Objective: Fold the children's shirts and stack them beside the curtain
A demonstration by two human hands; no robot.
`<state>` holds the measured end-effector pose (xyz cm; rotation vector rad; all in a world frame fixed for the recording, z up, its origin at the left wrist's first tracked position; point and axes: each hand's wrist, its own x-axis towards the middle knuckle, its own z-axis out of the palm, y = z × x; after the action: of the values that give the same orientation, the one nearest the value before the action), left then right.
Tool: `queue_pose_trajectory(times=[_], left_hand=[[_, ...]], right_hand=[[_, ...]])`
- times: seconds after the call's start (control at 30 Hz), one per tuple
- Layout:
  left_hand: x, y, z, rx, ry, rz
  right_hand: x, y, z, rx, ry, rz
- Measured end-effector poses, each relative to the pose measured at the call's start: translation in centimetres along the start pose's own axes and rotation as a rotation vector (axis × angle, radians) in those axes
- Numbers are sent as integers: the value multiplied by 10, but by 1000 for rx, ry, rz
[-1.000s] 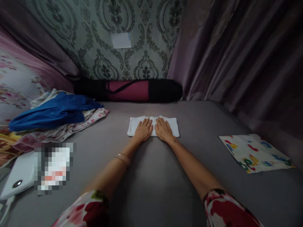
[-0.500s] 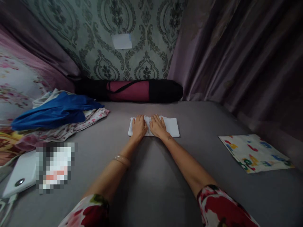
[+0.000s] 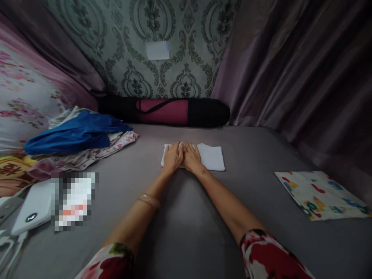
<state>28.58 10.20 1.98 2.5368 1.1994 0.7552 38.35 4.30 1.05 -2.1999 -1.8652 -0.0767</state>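
In the head view, a folded white cloth lies flat on a smooth grey sheet, near the middle of the scene and well in front of the person. Its folded shape is a low, wide rectangle, longer from side to side than from front to back. The cloth is plain white, slightly bluish in the dim light, and its right part, the largest stretch in sight, looks quite smooth. The right end is fairly straight, with softly rounded corners. Along the far edge a layer pokes up in a shallow point, so that border is uneven. Only a narrow strip shows beyond the left hand; the middle is covered.

The left hand rests palm down on the cloth's left part, its fingers extended, close together and pointing away from the person. The right hand lies likewise, flattened just left of the cloth's smooth right part. The two hands touch or nearly touch along their inner sides; exactly which, I cannot tell. Whether the hidden fingertips pinch any fabric cannot be seen either.

A pale bangle circles the left forearm, and floral sleeves cover both upper arms.
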Motion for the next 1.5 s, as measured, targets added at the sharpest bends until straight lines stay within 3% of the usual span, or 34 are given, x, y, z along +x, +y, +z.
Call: queue_pose_trajectory(times=[0.13,0.33,0.5,0.7,0.87,1.07,1.2,1.37,1.5], left_hand=[[3,6,-3,-6,-35,-64],[4,-9,-2,-28,-26,-109],[2,-16,6,-7,-43,-23],[4,-5,10,43,-169,23],[2,4,10,79,-132,143],[-3,1,25,170,-306,179],[0,3,20,212,-309,193],[-2,2,14,265,-155,138],[-5,-5,21,303,-223,101]], right_hand=[[-3,-10,4,-10,-74,-34],[1,-11,-4,30,-71,-3],[2,-5,0,30,92,116],[1,8,1,78,-4,159],[-6,28,-9,50,101,133],[-16,34,2,47,13,106],[-15,35,-3,52,-25,98],[-19,39,-6,31,82,158],[-22,40,2,60,49,195]])
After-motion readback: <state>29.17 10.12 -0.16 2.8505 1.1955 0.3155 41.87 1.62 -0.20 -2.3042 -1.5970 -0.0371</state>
